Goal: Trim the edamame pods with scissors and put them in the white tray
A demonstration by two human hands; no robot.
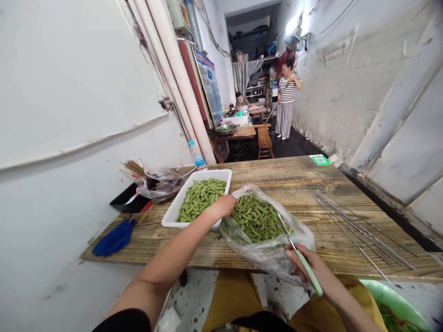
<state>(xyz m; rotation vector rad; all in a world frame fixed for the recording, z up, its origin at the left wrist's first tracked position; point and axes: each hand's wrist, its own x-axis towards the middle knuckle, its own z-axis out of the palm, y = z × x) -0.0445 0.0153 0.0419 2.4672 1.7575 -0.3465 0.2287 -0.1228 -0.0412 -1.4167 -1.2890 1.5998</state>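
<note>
My left hand (224, 206) is at the left rim of a clear plastic bag (302, 233), its fingers curled and mostly hidden. I cannot make out what it holds there. Green bean pods (256, 217) fill the open bag. To the left, a white plastic tray (169, 220) is heaped with more green pods (202, 196). My right hand (306, 265) is closed around scissors (304, 267) with a pale green handle. Their metal end points up and left, over the right side of the pods in the bag.
Several long metal skewers (360, 226) lie on the wooden table (277, 177) at right. A blue cloth (114, 237), a black box (129, 198) and a water bottle (198, 157) stand left. A green basin (394, 299) sits below right. Two people are farther back, one standing (286, 99).
</note>
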